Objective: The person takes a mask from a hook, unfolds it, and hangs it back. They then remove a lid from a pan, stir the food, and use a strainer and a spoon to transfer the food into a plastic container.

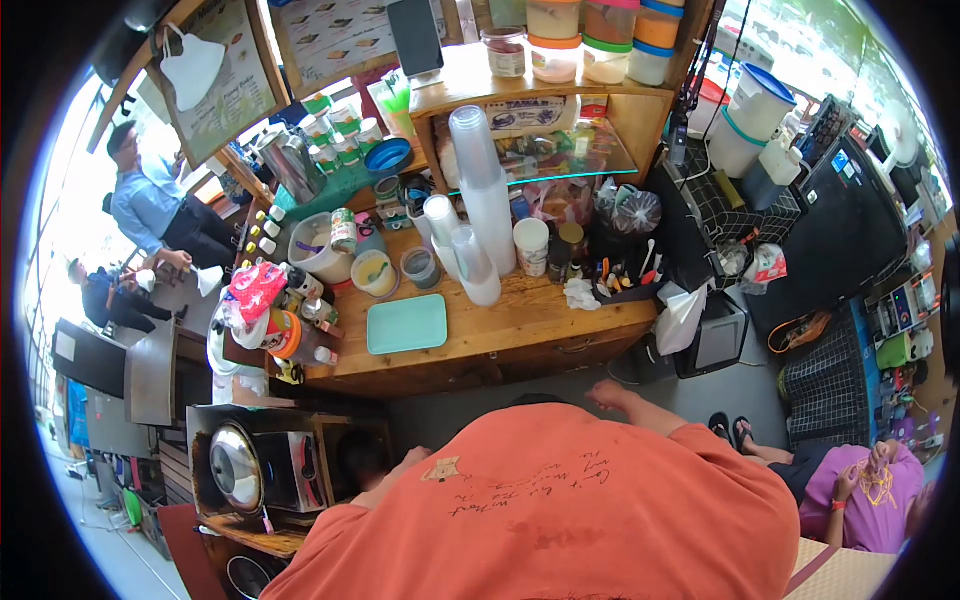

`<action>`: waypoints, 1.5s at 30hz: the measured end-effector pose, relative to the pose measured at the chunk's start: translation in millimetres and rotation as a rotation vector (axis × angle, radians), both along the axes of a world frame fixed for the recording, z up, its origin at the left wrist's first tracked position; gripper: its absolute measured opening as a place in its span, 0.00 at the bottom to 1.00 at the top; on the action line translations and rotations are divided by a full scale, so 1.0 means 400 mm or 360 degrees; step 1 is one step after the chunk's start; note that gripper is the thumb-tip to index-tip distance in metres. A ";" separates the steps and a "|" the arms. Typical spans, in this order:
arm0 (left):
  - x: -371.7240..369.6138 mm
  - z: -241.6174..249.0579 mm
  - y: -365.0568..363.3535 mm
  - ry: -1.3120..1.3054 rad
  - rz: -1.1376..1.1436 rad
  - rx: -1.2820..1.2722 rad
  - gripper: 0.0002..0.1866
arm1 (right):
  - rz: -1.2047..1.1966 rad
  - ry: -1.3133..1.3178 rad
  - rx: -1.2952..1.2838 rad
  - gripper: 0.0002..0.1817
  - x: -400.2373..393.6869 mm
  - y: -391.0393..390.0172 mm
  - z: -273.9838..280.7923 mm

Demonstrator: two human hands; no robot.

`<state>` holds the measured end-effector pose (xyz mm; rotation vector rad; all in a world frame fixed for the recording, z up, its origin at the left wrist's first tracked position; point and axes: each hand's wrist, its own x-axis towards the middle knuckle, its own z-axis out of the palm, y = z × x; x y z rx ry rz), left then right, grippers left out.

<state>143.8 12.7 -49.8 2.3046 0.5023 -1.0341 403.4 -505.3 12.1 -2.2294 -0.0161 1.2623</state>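
My orange shirt (560,510) fills the bottom of the view. My right hand (608,392) reaches forward with fingers apart and holds nothing; it hovers just below the front face of the wooden counter (520,325). My left hand (413,458) is low at the left beside a dark cabinet opening, empty as far as I can see; its fingers are too small to read. On the counter lie a teal tray (406,323), tall stacks of clear plastic cups (482,190) and a white cup (531,245).
A white bucket (312,252), a yellow tub (375,272) and bottles crowd the counter's left. A shiny pot lid (236,465) sits low left. A seated person in purple (865,490) is at the right, near sandals (733,430). A person in blue (148,205) sits far left.
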 end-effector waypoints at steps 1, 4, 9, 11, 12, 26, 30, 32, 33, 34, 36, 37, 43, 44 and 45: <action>0.020 -0.003 0.000 -0.0028 -0.0012 -0.0013 0.18 | -0.0003 0.0004 -0.0001 0.21 0.001 0.028 0.014; 0.089 -0.012 -0.007 -0.0106 -0.0041 -0.0043 0.18 | 0.0175 -0.0581 0.0304 0.24 0.010 0.132 0.093; 0.148 -0.035 -0.035 -0.0146 -0.0123 -0.0116 0.18 | 0.0203 0.0097 0.0946 0.26 -0.034 0.264 0.342; 0.151 -0.030 -0.030 -0.0138 -0.0155 -0.0135 0.18 | 0.0368 -0.0238 0.0976 0.26 -0.087 0.311 0.352; 0.148 -0.036 -0.022 -0.0127 -0.0175 -0.0132 0.18 | 0.0542 -0.0579 0.1006 0.26 -0.106 0.325 0.364; 0.154 0.181 0.057 -0.0294 -0.0510 -0.0067 0.20 | -0.0051 -0.1020 0.1013 0.24 -0.100 0.442 0.320; 0.249 0.253 -0.011 -0.0780 0.0156 -0.0275 0.16 | -0.0520 -0.1369 0.0822 0.25 -0.042 0.497 0.396; 0.331 0.368 -0.066 -0.0978 0.0256 -0.0492 0.16 | -0.0637 -0.1475 0.0876 0.25 0.023 0.541 0.416; 0.371 0.441 -0.099 -0.1291 0.0090 -0.0499 0.15 | -0.0689 -0.1513 0.0997 0.25 0.061 0.568 0.435; 0.404 0.534 -0.135 -0.1265 0.0135 -0.0588 0.15 | -0.0744 -0.1542 0.1116 0.25 0.103 0.599 0.453; 0.452 0.705 -0.206 -0.1405 0.0071 -0.0738 0.14 | -0.0803 -0.1340 0.1071 0.24 0.176 0.669 0.502; 0.471 0.766 -0.236 -0.1590 -0.0034 -0.0723 0.12 | -0.0754 -0.1149 0.1306 0.23 0.206 0.705 0.543; 0.499 0.999 -0.382 -0.2493 -0.0530 -0.0845 0.11 | -0.0415 -0.0166 0.1831 0.20 0.269 0.827 0.775; 0.493 1.002 -0.402 -0.2467 -0.0533 -0.0865 0.11 | -0.0578 0.0231 0.2003 0.20 0.279 0.836 0.795; 0.490 1.004 -0.421 -0.2575 -0.0674 -0.0747 0.13 | -0.0605 0.0232 0.1995 0.20 0.287 0.844 0.819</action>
